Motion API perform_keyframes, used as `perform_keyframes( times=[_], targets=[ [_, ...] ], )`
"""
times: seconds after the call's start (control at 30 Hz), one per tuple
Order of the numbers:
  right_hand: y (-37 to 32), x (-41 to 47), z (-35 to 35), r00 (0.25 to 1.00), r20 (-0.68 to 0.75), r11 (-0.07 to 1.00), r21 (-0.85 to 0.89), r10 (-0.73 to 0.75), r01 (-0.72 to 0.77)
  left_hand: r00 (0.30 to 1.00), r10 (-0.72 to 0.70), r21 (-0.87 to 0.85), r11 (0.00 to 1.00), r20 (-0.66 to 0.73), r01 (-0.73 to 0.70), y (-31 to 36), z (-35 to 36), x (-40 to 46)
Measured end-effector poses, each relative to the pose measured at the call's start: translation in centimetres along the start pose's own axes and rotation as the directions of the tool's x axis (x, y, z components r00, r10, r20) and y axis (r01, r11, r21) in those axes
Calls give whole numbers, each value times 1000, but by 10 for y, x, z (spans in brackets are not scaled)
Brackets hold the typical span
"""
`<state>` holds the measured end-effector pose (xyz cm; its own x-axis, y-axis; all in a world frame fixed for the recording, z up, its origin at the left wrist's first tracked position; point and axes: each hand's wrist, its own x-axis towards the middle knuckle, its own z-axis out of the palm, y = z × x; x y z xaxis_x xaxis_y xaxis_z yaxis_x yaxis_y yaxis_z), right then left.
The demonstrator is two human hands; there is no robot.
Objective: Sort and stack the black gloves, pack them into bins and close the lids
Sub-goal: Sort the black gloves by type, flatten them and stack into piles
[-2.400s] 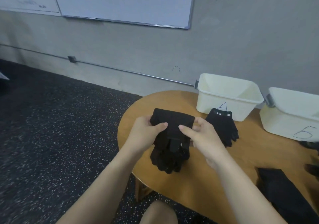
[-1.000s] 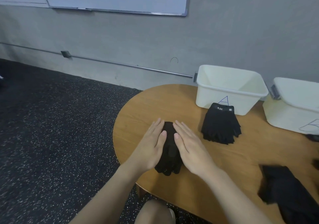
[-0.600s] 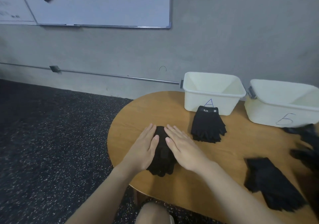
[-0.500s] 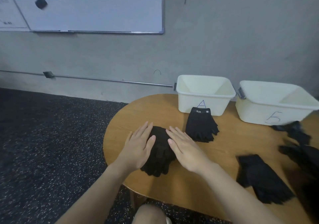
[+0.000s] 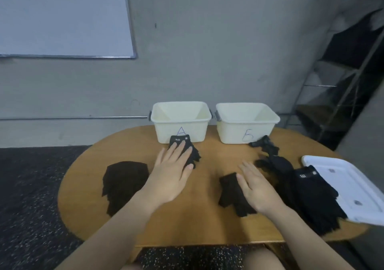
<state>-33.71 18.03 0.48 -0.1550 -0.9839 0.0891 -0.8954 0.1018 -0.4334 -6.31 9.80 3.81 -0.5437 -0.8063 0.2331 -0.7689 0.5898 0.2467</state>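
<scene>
Head camera looks down at table point(image 5: 207, 224).

Grey concrete wall point(image 5: 207, 51), whiteboard point(image 5: 62, 16) upper left, thin pipe point(image 5: 72, 118) running low along wall, dark speckled floor point(image 5: 27, 197), round wooden table point(image 5: 207, 224), metal shelving point(image 5: 342, 78) at right, dim flat light

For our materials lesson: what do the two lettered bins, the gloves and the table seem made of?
Bin A and bin Б: likely cream plastic, with smooth moulded rims. Gloves: matte black fabric, probably knit, lying limp. Table: wood or wood-look laminate, with a faint sheen.
</scene>
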Motion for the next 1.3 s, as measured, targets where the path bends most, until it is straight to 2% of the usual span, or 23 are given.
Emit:
perform_keyframes(
  times=[0.1,0.37,0.6,0.8,0.97,1.13,1.3],
  targets=[
    [22,-23,-2,999,-40,998,-57,-8,6,995,74,-13,997,72,-74,30,21,16],
    [53,-47,27,996,-42,996,31,79,-78,949,188,-56,982,253,-179,80,76,68],
    [79,-37,61,973,-28,969,106,227,-223,886,303,-82,953,351,-293,118,125,133],
    [86,-15,70,959,29,949,138,283,-284,847,451,-100,892,283,-441,150,164,198],
    [84,-5,75,952,15,952,23,304,-305,786,584,-45,807,204,-589,166,194,244],
    [83,-2,74,949,9,949,-2,316,-316,789,599,-115,800,134,-588,166,212,262],
    [83,-2,74,948,25,948,-22,317,-317,854,519,-178,844,29,-506,156,203,260]
  ],
)
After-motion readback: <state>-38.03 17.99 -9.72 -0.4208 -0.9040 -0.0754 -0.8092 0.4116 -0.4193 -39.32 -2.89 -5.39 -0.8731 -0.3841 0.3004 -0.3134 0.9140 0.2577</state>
